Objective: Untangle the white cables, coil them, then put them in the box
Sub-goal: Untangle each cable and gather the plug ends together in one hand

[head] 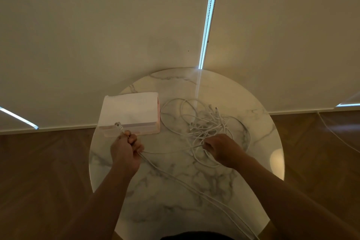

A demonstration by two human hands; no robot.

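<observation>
A tangle of white cables point(204, 122) lies on the right half of a round marble table point(175, 191). My left hand point(125, 150) is closed around one white cable near its plug end point(118, 125), which sticks up in front of the box. That cable runs from my fist down across the table toward the near edge. My right hand point(220, 149) pinches a cable strand at the near side of the tangle. A pale pink box point(130, 115) with a white top sits at the table's left back.
The table stands against a cream wall with window blinds; a bright slit of light point(208, 17) runs down between them. Wooden floor point(42, 171) surrounds the table. A thin cord point(335, 134) hangs at the far right.
</observation>
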